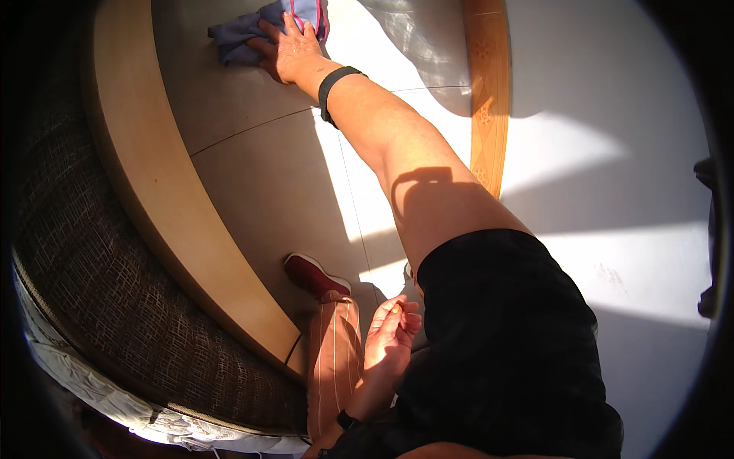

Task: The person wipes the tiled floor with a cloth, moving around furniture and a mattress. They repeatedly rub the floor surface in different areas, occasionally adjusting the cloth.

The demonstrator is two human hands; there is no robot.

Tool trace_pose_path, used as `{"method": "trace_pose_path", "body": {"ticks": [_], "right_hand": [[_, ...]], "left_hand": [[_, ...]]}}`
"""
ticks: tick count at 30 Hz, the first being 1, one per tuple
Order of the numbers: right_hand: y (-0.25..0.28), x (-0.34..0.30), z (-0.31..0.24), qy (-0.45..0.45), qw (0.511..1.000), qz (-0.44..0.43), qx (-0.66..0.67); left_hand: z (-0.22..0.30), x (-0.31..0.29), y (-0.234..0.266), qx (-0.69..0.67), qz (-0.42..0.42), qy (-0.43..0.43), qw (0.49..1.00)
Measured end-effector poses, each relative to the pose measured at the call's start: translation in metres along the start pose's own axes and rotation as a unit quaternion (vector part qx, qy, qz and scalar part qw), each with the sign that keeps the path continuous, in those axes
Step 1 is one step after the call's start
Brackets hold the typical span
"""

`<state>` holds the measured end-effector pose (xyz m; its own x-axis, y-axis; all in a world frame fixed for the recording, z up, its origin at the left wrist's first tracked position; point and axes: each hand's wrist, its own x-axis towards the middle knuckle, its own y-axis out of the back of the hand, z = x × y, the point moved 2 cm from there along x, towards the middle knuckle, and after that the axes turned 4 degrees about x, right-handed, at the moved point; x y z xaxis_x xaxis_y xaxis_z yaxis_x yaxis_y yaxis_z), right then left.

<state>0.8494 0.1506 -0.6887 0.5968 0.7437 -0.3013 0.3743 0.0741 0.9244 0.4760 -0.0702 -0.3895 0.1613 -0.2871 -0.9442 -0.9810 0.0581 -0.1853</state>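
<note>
Landmark: long, pale wooden board, curving along the left side of the view.

Cloth: blue-grey, crumpled fabric cloth with pink edging. It lies on the pale grey tiled floor, to the right of the board's far end and partly cut off by the top of the view.

Right hand: on the cloth, to the right of the board's far end. Fingers spread and laid over the fabric, not closed into a fist. Black wristband at the wrist; bare forearm, then a wide black sleeve, well to the right of the board.

Left hand: well apart from the cloth, to the right of the board's near end. Fingers loosely curled inward; cannot tell whether anything is held in them. It is just beside a brown-orange trouser leg with pale stripes, which runs close along the board's near end. Dark red shoe with a pale sole on the floor, right of the board.

Left of the board: dark, woven-textured panel, with crumpled white fabric along its outer edge.

Right of the board, across the floor: orange-brown patterned skirting strip, then white wall. Bright sunlight falls on floor and wall.
</note>
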Motion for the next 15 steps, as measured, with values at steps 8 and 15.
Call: {"method": "trace_pose_path", "body": {"ticks": [8, 15], "right_hand": [[0.031, -0.117, 0.185, -0.288, 0.955, -0.065, 0.028], [0.029, -0.084, 0.264, -0.345, 0.932, -0.062, 0.087]], "left_hand": [[-0.003, -0.008, -0.037, 0.057, -0.045, 0.034, 0.997], [-0.006, -0.005, -0.028, 0.031, -0.028, 0.037, 0.998]]}}
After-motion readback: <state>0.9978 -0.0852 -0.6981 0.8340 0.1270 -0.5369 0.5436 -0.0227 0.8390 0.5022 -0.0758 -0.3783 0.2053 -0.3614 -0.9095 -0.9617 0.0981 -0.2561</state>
